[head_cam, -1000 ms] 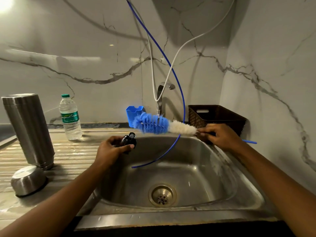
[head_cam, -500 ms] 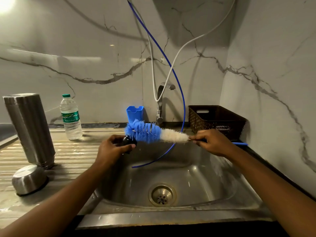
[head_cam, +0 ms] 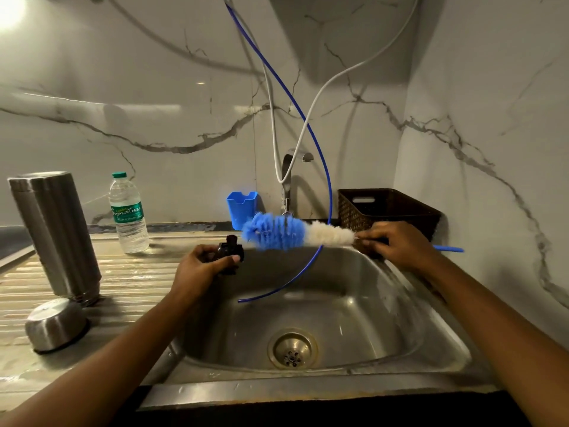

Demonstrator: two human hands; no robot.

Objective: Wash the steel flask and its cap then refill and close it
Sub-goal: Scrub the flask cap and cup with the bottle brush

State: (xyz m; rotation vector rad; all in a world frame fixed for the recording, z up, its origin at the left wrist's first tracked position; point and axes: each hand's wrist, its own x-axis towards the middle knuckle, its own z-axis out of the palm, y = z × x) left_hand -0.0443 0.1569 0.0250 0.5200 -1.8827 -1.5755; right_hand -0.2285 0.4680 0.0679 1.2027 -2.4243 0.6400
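Note:
The tall steel flask (head_cam: 55, 232) stands upside down on the ribbed drainboard at the left. Beside it a steel cup lid (head_cam: 55, 324) lies mouth down. My left hand (head_cam: 200, 268) grips a small dark flask cap (head_cam: 229, 249) over the sink's left rim. My right hand (head_cam: 397, 245) holds the handle of a blue-and-white bottle brush (head_cam: 286, 232), which lies level across the sink. The brush's blue tip is just above and right of the cap.
The steel sink (head_cam: 385, 328) has a drain at its middle, and a tap (head_cam: 288, 180) stands behind it. A thin blue tube (head_cam: 320, 155) and a white hose hang into the basin. A plastic water bottle (head_cam: 127, 212), a blue holder (head_cam: 241, 208) and a dark basket (head_cam: 388, 208) line the back.
The brush swung left against the cap half a second ago, then drew back right and a little up. My left hand stays in place with the cap.

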